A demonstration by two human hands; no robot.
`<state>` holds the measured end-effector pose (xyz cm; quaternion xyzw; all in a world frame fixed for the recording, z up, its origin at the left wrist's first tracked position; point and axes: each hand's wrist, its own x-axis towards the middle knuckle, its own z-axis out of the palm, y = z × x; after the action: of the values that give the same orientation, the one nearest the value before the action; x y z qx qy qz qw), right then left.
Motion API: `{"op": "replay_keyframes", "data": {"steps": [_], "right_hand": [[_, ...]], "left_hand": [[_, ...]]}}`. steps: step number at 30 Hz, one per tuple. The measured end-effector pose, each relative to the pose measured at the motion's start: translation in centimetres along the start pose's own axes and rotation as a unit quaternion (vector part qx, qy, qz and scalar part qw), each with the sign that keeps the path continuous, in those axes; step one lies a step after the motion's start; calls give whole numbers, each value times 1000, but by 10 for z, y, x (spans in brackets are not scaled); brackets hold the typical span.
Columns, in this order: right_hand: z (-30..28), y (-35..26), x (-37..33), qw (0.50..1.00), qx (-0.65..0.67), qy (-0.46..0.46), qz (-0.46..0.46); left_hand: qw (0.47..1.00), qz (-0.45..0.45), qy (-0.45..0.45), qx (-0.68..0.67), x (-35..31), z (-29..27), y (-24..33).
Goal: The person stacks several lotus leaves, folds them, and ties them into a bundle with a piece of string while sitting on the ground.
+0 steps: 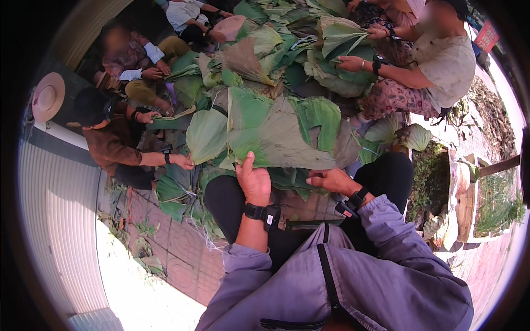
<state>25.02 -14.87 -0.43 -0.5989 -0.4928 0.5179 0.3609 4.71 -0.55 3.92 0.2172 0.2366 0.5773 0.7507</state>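
A large folded lotus leaf (276, 132), bright green on the left and dull grey-green on the right, spreads out in front of my knees. My left hand (255, 179) grips its lower left edge, thumb on top and fingers behind. Just below the leaf's lower right edge, my right hand (334, 181) has its thumb and fingers drawn together. What they pinch, if anything, is too small to make out. Beyond my hands lies a wide heap of lotus leaves (248, 55), some green, some faded.
On the left, a co-worker (118, 138) holds a pale leaf close to mine. Another co-worker (436, 66) handles leaves at the right; more people sit around the heap. A tied leaf bundle (175, 190) lies by my left knee. Planter boxes (469, 204) stand at right.
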Motion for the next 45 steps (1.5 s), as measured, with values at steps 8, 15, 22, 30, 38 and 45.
{"op": "replay_keyframes", "data": {"steps": [8,15,22,30,38,45], "right_hand": [[7,-47,-15,977,116,-176,40],[16,-41,-4,947,317,-58,18],[1,-44,3,878,468,76,-66],[-14,-26,0,850,498,168,-24],[-25,-32,-6,871,448,201,-25],[-29,-49,-14,815,502,273,-97]], "left_hand": [[995,-60,-69,-31,-11,8,-7],[985,-136,-107,-29,-30,22,-20],[963,-219,-157,-24,-42,10,-32],[941,-336,-41,-20,-42,4,-41],[946,-308,23,96,-29,-24,-50],[977,-188,-97,42,-38,16,-34]]}}
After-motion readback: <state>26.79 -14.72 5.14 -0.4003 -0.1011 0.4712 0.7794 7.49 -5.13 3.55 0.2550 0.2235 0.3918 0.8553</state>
